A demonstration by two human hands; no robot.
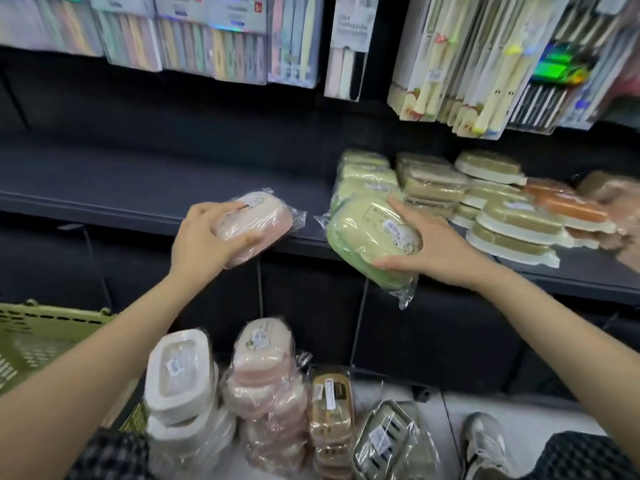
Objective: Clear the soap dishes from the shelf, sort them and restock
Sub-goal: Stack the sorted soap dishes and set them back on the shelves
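— Dark shelf (138,188): why bare beyond the left hand (204,244)?
— Cleared for sorting. Right hand (436,251) clasps a green soap dish (370,237) off its row; the left grips a pink soap dish (252,223) at the edge.

The pink soap dish (254,220) and the green soap dish (372,237) look like smooth plastic, each sealed in glossy, crinkled clear film. The shelf (138,188) is dark and matt, possibly painted metal. The green basket (41,337) is perforated plastic with a dull sheen. The white soap dishes (180,372) stacked below look like hard, smooth plastic under shiny wrap.
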